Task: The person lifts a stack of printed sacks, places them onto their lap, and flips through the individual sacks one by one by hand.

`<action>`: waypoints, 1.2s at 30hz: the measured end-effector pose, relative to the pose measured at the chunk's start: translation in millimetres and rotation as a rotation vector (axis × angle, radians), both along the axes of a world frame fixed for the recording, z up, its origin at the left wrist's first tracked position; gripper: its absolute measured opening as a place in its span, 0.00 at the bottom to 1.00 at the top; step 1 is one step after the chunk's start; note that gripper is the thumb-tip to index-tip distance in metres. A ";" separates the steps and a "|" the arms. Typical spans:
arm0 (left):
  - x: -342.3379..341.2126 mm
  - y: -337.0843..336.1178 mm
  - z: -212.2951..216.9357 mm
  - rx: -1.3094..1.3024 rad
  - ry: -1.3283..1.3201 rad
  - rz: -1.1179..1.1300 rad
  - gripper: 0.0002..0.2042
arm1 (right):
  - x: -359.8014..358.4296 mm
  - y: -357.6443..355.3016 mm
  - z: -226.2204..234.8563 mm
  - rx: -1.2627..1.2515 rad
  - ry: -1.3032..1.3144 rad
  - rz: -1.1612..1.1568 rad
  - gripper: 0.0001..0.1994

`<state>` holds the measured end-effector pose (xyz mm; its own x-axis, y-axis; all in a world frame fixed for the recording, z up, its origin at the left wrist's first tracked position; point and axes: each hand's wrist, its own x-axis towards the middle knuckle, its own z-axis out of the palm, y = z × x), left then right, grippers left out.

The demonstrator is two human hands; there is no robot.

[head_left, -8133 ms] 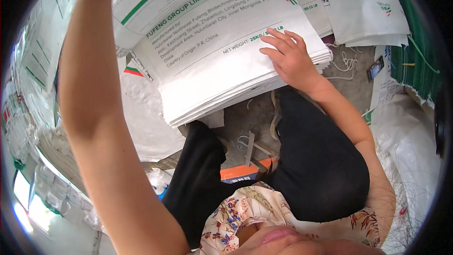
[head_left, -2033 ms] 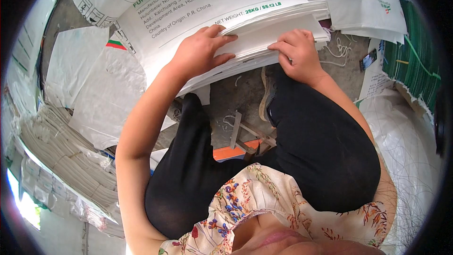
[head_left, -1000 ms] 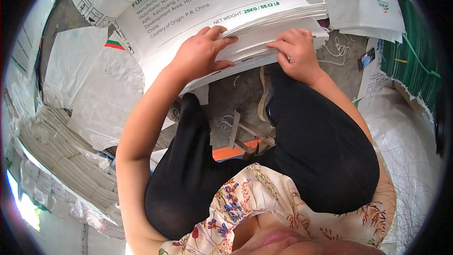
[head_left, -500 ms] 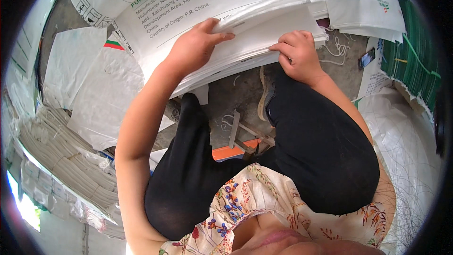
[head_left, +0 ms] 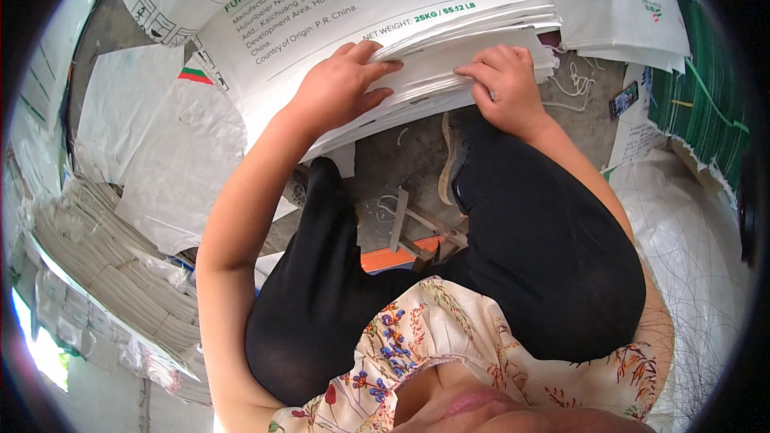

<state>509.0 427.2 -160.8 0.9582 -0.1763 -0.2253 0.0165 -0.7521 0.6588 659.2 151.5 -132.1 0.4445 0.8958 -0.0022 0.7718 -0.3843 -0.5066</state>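
Note:
In front of my knees lies a stack of flat white woven sacks (head_left: 277, 96) with green and black print, their near edges fanned into layers. My left hand (head_left: 341, 84) rests at the near edge of the upper layers, thumb and fingers apart, fingertips touching the sacks. My right hand (head_left: 507, 88) is curled at the edge of the lower layers, index finger on top and thumb below, pinching that edge. A gap shows between the upper and lower layers, between the two hands.
Loose white sacks (head_left: 172, 168) lie on the floor at left, beside a folded sack pile (head_left: 112, 248). Green sacks (head_left: 698, 104) are stacked at far right. A phone (head_left: 624, 100) and white string (head_left: 573, 80) lie nearby. A small wooden frame (head_left: 401, 220) stands between my legs.
The upper sack layers have come down flatter, uncovering more print near their edge. My left hand's thumb has opened away from its fingers. My right hand has shifted slightly upward at the lower layers.

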 end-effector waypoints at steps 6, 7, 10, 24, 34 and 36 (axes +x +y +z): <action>-0.2 -4.8 4.1 0.085 0.027 -0.035 0.26 | 0.4 -0.9 3.8 0.006 0.015 0.003 0.09; -1.8 -5.9 2.0 0.095 -0.007 -0.036 0.27 | 0.1 -2.8 3.7 0.002 0.013 0.005 0.09; 3.1 1.8 2.8 0.103 0.065 -0.009 0.28 | -2.2 -5.3 2.7 0.002 0.013 0.008 0.08; 3.7 1.1 11.4 0.045 0.106 0.037 0.22 | -1.5 -1.4 -0.9 0.015 -0.010 0.003 0.09; 2.1 -0.3 8.4 0.062 0.098 0.037 0.26 | -0.5 -1.6 0.0 -0.008 0.004 0.011 0.09; 2.8 -0.2 9.0 0.064 0.100 0.023 0.26 | -0.4 -1.1 0.0 -0.003 0.001 0.006 0.10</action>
<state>511.8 427.0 -151.8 0.9341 -0.1365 -0.3299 0.0977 -0.7910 0.6040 658.7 150.4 -132.2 0.4387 0.8986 -0.0051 0.7737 -0.3806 -0.5065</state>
